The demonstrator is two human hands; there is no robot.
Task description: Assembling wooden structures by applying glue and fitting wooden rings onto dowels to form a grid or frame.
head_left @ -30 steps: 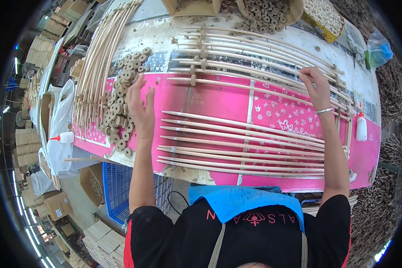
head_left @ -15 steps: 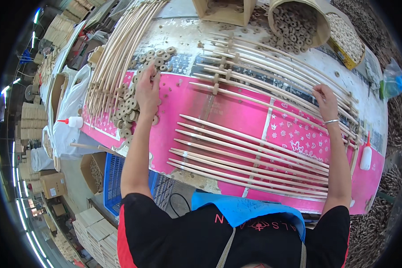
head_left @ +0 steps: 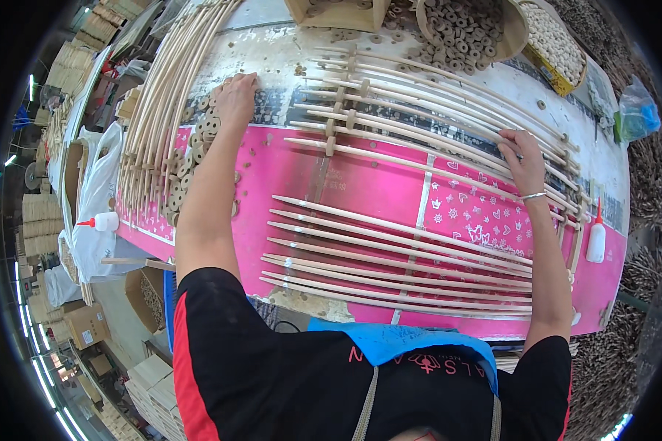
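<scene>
My left hand (head_left: pixel 235 103) reaches over the upper end of a pile of round wooden washers (head_left: pixel 190 165), back toward me and fingers bent downward. Its fingertips are partly hidden, so anything in them does not show. My right hand (head_left: pixel 523 158) is at the right part of a row of long wooden rods (head_left: pixel 412 127), thumb and fingers curled close together. I cannot make out what is between them. Wooden washers (head_left: pixel 330 145) sit on the left ends of these rods. Nearer me, several bare pointed rods (head_left: pixel 390 253) lie side by side on a pink sheet (head_left: pixel 360 184).
Bundled rods (head_left: pixel 171 95) lie at the left. A tipped tub of washers (head_left: pixel 463 33) and a yellow box of pale beads (head_left: pixel 555 51) stand at the back. Glue bottles with red tips stand at the right (head_left: pixel 596 241) and left (head_left: pixel 106 221). A wooden box (head_left: pixel 338 16) is behind.
My left hand has moved up and away to the far end of the washer pile. My right hand stays by the same rods, its fingers slightly shifted. The whole view has shifted a little.
</scene>
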